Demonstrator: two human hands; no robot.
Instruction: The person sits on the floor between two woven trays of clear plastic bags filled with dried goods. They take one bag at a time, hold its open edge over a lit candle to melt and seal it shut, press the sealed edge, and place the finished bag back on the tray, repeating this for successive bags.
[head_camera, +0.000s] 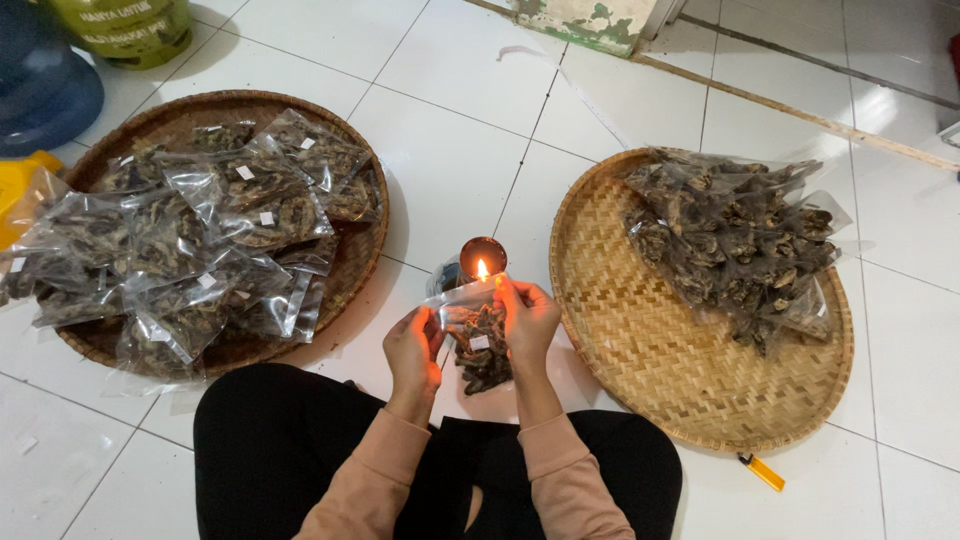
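1. Clear plastic bag (478, 345) of dark dried pieces: I hold it upright between both hands, low in the middle of the view, above the white tiled floor (450, 150) and just in front of my crossed legs. Its top edge sits right at the flame.
2. Left hand (413, 352): fingers closed on the bag's left edge, pinching the plastic near the top corner.
3. Right hand (529, 318): fingers closed on the bag's right edge, thumb and fingertips gripping close to the top, nearest the flame.
4. Small lit candle (482, 260): a round, dark holder standing on the floor just beyond the bag, flame burning, between the two trays.
5. Left woven tray (180, 115): round and shallow, dark brown, piled with many clear bags (215, 235) of the same dark pieces, each bearing a small white label.
6. Right woven tray (660, 350): round, lighter in colour, with a heap of filled bags (735, 240) at its far side; the near half is bare weave.
7. Small yellow object (764, 472): lying on the floor by the right tray's near rim; I cannot tell what it is.
8. Blue container (45, 85) and a green one (125, 28): at the far left corner, partly out of view.
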